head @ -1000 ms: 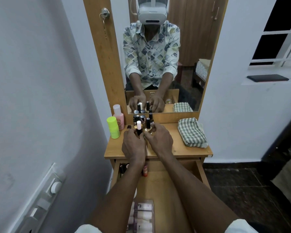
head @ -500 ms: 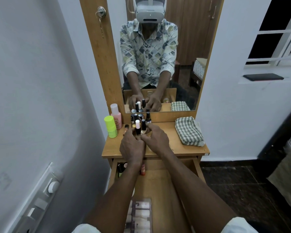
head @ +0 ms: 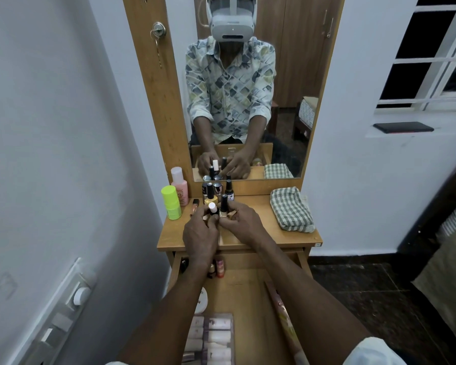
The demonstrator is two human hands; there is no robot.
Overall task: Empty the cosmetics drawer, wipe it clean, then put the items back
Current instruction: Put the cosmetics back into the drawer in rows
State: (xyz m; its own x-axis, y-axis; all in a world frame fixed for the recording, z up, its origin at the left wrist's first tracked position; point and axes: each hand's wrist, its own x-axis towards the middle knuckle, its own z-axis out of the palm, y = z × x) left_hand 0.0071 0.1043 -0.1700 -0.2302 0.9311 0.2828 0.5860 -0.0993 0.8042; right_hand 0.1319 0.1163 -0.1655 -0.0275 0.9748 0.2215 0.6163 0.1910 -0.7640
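Reaching forward over the open drawer (head: 250, 293), knuckles up: left hand (head: 200, 234) and right hand (head: 244, 223), fingers curled together around small nail-polish bottles (head: 223, 208) mid-worktop (head: 274, 239), near its rear edge.

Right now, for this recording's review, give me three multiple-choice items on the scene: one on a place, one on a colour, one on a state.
1. Where does the checked cloth lie?
A. in the drawer
B. on the tabletop's right side
C. on the window sill

2. What colour is the capped bottle at the tabletop's left edge?
A. neon yellow-green
B. blue
C. red

3. How does the drawer stand?
A. shut
B. pulled open, some items inside
C. taken out, on the floor

Answers: 1 B, it rests folded on the tabletop beside the mirror's base. 2 A, bright yellow-green, in front of the pink bottle. 3 B, it juts out below both hands, left and right, with items inside.
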